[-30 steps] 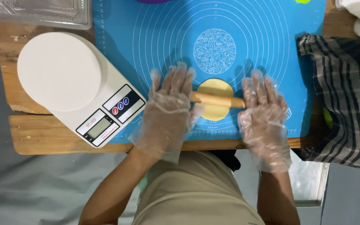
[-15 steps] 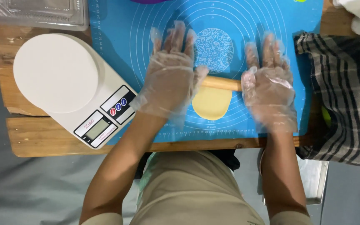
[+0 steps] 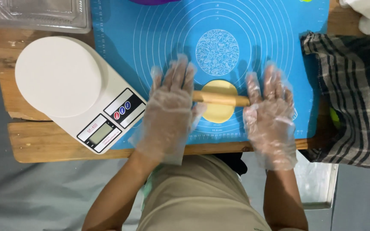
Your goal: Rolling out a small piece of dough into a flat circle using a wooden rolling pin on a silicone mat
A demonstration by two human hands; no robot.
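Plainly the small yellow disc of dough (image 3: 219,102) was soft and light, a thing that would stretch or tear if pinched, and it lay flat on the blue silicone mat (image 3: 159,42), just near of the mat's printed centre circle. Across its middle rested a slim wooden rolling pin (image 3: 221,98), stiff and light, best worked from its two ends. The left hand (image 3: 170,113) and the right hand (image 3: 270,113), both in thin clear gloves, lay palm down on those ends with fingers spread flat and wide, pressing, not gripping. The mat looked smooth and slightly grippy, spread over a wooden table (image 3: 56,145). A white kitchen scale (image 3: 71,90) sat to the left, partly on the mat, a clear plastic tray (image 3: 39,15) at the far left, and a dark checked cloth (image 3: 352,94) to the right.
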